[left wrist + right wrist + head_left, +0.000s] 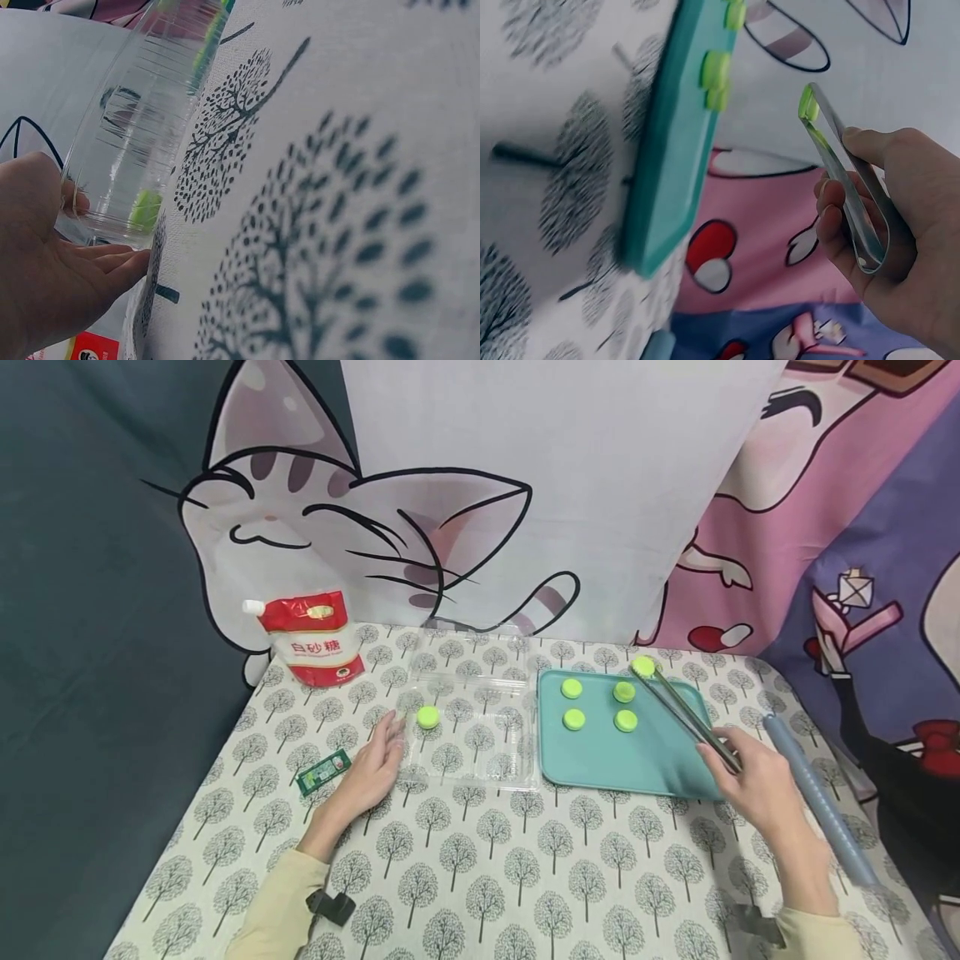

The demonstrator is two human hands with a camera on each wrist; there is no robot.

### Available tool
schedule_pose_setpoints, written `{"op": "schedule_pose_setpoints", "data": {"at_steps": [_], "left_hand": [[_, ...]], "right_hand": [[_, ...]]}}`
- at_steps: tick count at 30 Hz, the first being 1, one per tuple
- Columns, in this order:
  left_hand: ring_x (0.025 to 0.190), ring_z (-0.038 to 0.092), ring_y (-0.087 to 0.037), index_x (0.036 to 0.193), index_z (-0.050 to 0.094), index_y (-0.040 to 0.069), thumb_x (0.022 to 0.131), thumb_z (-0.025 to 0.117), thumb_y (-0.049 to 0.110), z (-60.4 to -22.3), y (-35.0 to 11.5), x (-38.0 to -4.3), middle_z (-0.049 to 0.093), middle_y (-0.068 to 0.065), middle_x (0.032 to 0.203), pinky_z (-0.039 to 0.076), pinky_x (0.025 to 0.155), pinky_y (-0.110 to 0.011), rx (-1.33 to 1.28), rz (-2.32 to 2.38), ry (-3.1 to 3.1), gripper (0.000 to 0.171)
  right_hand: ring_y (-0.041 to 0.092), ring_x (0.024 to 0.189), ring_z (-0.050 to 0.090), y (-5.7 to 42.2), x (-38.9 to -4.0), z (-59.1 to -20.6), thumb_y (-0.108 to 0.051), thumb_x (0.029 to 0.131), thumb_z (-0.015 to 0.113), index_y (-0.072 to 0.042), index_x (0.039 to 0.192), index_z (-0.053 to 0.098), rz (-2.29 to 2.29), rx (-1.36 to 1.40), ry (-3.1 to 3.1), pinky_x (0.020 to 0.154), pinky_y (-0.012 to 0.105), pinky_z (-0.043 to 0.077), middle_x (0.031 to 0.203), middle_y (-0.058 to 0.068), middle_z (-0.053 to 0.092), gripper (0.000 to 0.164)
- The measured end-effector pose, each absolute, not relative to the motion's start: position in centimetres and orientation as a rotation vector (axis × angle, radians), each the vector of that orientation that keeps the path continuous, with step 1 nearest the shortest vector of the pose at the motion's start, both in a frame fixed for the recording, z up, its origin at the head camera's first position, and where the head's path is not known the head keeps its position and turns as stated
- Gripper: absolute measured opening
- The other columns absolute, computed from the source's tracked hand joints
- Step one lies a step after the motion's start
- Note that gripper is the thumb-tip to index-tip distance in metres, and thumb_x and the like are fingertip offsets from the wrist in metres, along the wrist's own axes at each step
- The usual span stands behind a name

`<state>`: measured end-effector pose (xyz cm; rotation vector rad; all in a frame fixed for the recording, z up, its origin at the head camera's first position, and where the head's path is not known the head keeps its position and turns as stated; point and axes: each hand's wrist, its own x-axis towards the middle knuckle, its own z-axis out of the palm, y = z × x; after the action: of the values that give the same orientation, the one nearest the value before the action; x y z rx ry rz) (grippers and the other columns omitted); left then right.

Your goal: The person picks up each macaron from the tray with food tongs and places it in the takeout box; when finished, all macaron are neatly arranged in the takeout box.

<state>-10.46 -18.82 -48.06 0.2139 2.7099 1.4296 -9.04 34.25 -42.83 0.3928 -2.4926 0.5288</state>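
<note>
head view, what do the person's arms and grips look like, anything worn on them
Both arms wear pale beige sleeves: left sleeve, right sleeve. A boxy black band sits at the left cuff, and a dark band, blurred, at the right. The left grip and right grip are bare hands, no gloves visible.

Head view looks forward, down; sideways wrist close-ups share its container [468,779] (left) and tray [607,762] (right).
</note>
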Motion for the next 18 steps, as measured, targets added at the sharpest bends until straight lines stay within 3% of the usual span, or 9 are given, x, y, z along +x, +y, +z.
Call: {"op": "schedule_pose_setpoints", "data": {"at_steps": [6, 12, 18], "left_hand": [[0.145, 0.041, -0.040, 0.161, 0.012, 0.001, 0.109, 0.039, 0.017, -48.0, -18.8, -10.4, 0.036, -0.020, 0.162, 0.027, 0.124, -0.054, 0.207, 1.418, 2.712, 0.061], [0.146, 0.040, -0.040, 0.161, 0.012, 0.001, 0.109, 0.039, 0.018, -47.9, -18.8, -10.5, 0.035, -0.021, 0.162, 0.027, 0.124, -0.053, 0.211, 1.414, 2.714, 0.061], [0.145, 0.042, -0.041, 0.161, 0.011, 0.000, 0.109, 0.038, 0.017, -47.8, -18.8, -10.5, 0.035, -0.022, 0.161, 0.029, 0.123, -0.054, 0.219, 1.412, 2.716, 0.061]], "right_hand": [[0.014, 0.054, 0.053, 32.3, -9.2, -41.9, -0.009, 0.079, 0.079, 0.004, 0.110, 0.069, 0.541, 0.508, -2.458, 0.046, 0.024, 0.043, 0.073, 0.011, 0.066, 0.035], [-0.001, 0.054, 0.040, 30.3, -9.4, -41.1, -0.007, 0.078, 0.080, 0.002, 0.111, 0.070, 0.592, 0.599, -2.492, 0.043, 0.017, 0.035, 0.066, 0.000, 0.059, 0.036], [-0.001, 0.056, 0.044, 28.1, -9.8, -40.8, -0.006, 0.081, 0.079, 0.003, 0.113, 0.068, 0.662, 0.684, -2.511, 0.045, 0.018, 0.042, 0.074, 0.003, 0.064, 0.035]]}}
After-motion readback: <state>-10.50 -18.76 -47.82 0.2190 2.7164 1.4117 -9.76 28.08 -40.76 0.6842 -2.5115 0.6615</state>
